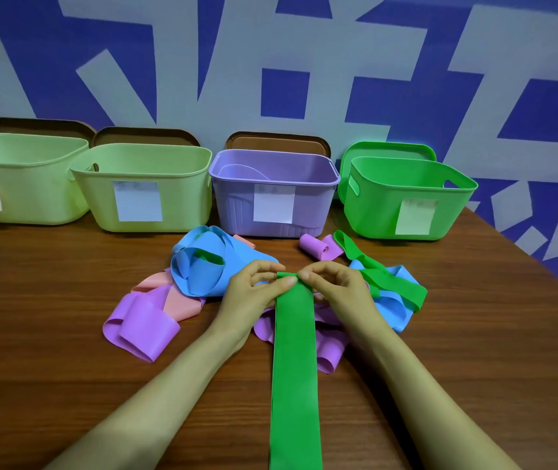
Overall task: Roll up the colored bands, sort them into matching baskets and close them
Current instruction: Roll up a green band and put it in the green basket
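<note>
A long green band (294, 368) lies flat on the wooden table (67, 351), running from the front edge to the middle. My left hand (254, 290) and my right hand (335, 286) both pinch its far end, which is folded over in a small first turn. Loose blue bands (203, 269), purple bands (142, 327), a pink band (179, 305) and another green band (389, 278) lie heaped around my hands. A small rolled purple band (315, 247) sits behind them. At the back stand two pale green baskets (26, 184) (155, 212), a purple basket (237, 205) and a bright green basket (372, 205), all uncovered.
Brown lids (277, 140) lean against the patterned wall behind three baskets, and a green lid (386, 150) stands behind the bright green one. Each basket carries a paper label (137, 200). The table's right edge runs diagonally near the green basket.
</note>
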